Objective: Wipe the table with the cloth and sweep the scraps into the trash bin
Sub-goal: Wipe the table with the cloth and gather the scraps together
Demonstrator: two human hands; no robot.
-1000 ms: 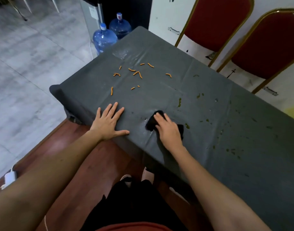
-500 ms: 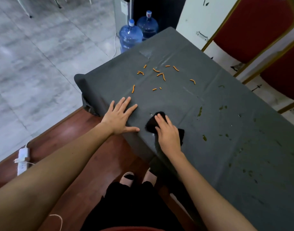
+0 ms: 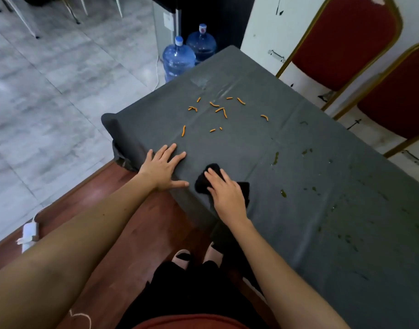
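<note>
A grey-covered table [image 3: 298, 222] runs from the centre to the right. My right hand [image 3: 226, 193] presses flat on a black cloth [image 3: 203, 180] near the table's front edge, fingers spread over it. To its left, my left hand [image 3: 163, 167] lies flat and open on the table's front corner, holding nothing. Several orange scraps [image 3: 218, 110] are scattered on the far left part of the table, beyond both hands. Dark wet stains [image 3: 283, 193] dot the table to the right of the cloth. No trash bin is in view.
Two blue water bottles [image 3: 178, 58] stand on the tiled floor beyond the table's far corner. Two red chairs with gold frames [image 3: 346, 41] lean against the wall at the right. A white power adapter [image 3: 29, 233] lies on the wooden floor at left.
The view has shifted left, so the table sits further right in frame. Both hands keep the same places on the table, the right one still on the cloth.
</note>
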